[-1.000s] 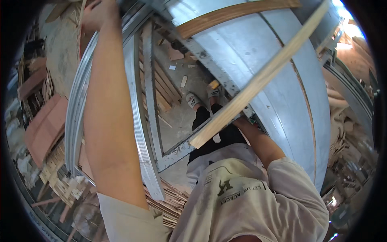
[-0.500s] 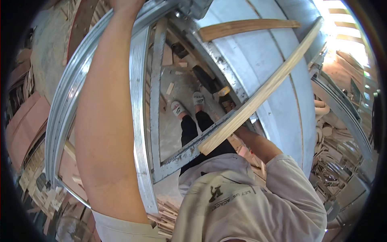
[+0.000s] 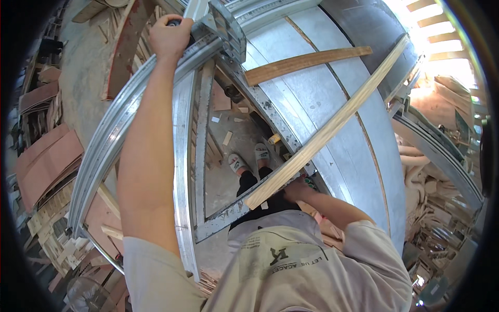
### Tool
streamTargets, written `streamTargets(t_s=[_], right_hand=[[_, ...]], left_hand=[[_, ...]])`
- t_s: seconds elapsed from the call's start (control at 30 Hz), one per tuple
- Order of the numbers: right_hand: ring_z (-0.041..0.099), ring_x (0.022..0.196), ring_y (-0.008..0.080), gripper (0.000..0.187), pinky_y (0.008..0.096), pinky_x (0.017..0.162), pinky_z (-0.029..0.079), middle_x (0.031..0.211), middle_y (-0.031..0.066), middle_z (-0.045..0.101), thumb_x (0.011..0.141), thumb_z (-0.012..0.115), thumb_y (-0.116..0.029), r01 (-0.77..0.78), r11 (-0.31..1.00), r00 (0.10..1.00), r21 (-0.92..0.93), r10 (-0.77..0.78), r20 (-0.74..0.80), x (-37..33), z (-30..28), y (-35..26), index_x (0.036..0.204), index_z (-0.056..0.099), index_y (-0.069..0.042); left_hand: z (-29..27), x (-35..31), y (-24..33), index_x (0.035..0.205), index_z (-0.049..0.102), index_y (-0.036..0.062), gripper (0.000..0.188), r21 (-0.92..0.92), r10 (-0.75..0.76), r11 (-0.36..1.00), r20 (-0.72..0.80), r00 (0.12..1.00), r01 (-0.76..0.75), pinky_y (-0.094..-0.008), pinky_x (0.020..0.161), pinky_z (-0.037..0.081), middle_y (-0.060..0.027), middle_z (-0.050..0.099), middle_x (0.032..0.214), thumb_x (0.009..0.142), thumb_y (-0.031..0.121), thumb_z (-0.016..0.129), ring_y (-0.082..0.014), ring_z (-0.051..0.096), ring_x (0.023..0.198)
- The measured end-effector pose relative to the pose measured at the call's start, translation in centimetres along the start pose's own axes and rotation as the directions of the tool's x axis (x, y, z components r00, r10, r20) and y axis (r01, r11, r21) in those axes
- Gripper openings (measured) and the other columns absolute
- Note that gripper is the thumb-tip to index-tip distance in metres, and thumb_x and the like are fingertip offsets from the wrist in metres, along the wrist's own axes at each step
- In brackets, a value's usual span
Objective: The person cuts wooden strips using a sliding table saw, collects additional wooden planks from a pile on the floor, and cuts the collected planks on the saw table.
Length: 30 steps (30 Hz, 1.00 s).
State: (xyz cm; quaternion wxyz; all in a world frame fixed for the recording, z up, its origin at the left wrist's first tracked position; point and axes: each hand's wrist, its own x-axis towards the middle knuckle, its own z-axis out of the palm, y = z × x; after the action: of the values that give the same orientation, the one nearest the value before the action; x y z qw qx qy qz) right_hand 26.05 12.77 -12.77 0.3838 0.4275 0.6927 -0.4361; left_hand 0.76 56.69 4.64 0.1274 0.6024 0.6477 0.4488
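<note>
Grey sheet-metal table (image 3: 291,109), head view: broad top running from upper centre to lower right, crossed by narrow brownish seams. Laid on it: one long pale wooden strip (image 3: 327,127), diagonal, its near end projecting past the table edge over a bar of the chipped grey steel frame (image 3: 223,221); one shorter brown wooden strip (image 3: 306,62), slightly bowed, apart from the first. Left hand (image 3: 170,37): arm outstretched, fingers curled closed around a dark handle (image 3: 174,22), which sits at the upper end of the long aluminium rails (image 3: 109,130), just beside a grey metal bracket (image 3: 228,31). Right hand (image 3: 296,190): low, close by the near end of the pale strip and next to a small green part (image 3: 310,183); fingers partly hidden, so its opening, and whether it has hold of anything, cannot be told. Writing: dark printed lettering and one large letter-like emblem across the chest of a pale shirt (image 3: 322,281), with smaller lines too fine to read; dark markings on the straps of light sandals (image 3: 237,162). Stacked at far left: reddish boards (image 3: 49,164).
</note>
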Motion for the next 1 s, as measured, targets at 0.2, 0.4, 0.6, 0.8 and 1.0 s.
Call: streamTargets(t_s=[0.2,0.4,0.6,0.8,1.0], right_hand=[[0.063,0.081,0.0300,0.020,0.0382,0.074,0.050,0.084,0.0149,0.066,0.087,0.058,-0.023,0.552,0.719,0.811,0.423,-0.344,-0.473,-20.3,-12.9,5.3,0.090,0.064,-0.005],[0.050,0.117,0.0323,0.050,0.0459,0.099,0.040,0.121,0.0117,0.057,0.076,0.068,-0.014,-0.088,0.995,0.071,0.037,0.044,-0.996,-14.8,-27.5,17.4,0.124,0.053,-0.007],[0.050,0.118,0.0266,0.043,0.0494,0.100,0.035,0.115,0.0076,0.058,0.079,0.067,-0.013,-0.200,0.969,0.452,-0.149,-0.044,-0.891,-12.2,-33.6,23.4,0.120,0.057,-0.014],[0.048,0.119,0.0257,0.037,0.0472,0.097,0.037,0.118,0.0078,0.055,0.080,0.067,-0.016,-0.192,0.950,0.318,-0.246,-0.177,-0.931,-10.1,-39.2,24.9,0.117,0.062,-0.015],[0.054,0.096,0.0245,0.013,0.0383,0.083,0.046,0.095,0.0072,0.056,0.078,0.059,-0.013,-0.056,0.911,0.116,-0.409,-0.400,-0.909,-5.7,-43.5,23.9,0.090,0.063,-0.010]], left_hand=[[4.1,-1.4,5.9,0.081,0.069,0.0063,0.030,-0.038,-0.243,0.969,-0.307,0.920,0.244,-0.0410,0.082,0.050,-0.0178,0.067,0.094,0.063,0.030,0.073,-0.0342,0.064,0.089],[3.4,-1.1,5.3,0.076,0.069,0.0063,0.019,-0.023,-0.143,0.990,-0.252,0.957,0.141,-0.0367,0.074,0.051,-0.0128,0.068,0.076,0.063,0.020,0.068,-0.0290,0.066,0.074],[2.2,-1.1,4.8,0.077,0.067,0.0038,0.018,-0.043,-0.082,0.996,-0.176,0.981,0.075,-0.0337,0.068,0.050,-0.0105,0.065,0.072,0.065,0.017,0.067,-0.0238,0.063,0.068],[2.3,-1.1,5.2,0.078,0.066,0.0032,0.015,-0.060,-0.051,0.997,-0.215,0.975,0.039,-0.0308,0.063,0.049,-0.0082,0.063,0.070,0.066,0.012,0.067,-0.0189,0.061,0.064],[3.1,-1.1,5.7,0.078,0.065,0.0014,0.014,-0.084,-0.112,0.992,-0.183,0.977,0.097,-0.0298,0.065,0.049,-0.0076,0.062,0.070,0.067,0.010,0.066,-0.0171,0.060,0.066]])
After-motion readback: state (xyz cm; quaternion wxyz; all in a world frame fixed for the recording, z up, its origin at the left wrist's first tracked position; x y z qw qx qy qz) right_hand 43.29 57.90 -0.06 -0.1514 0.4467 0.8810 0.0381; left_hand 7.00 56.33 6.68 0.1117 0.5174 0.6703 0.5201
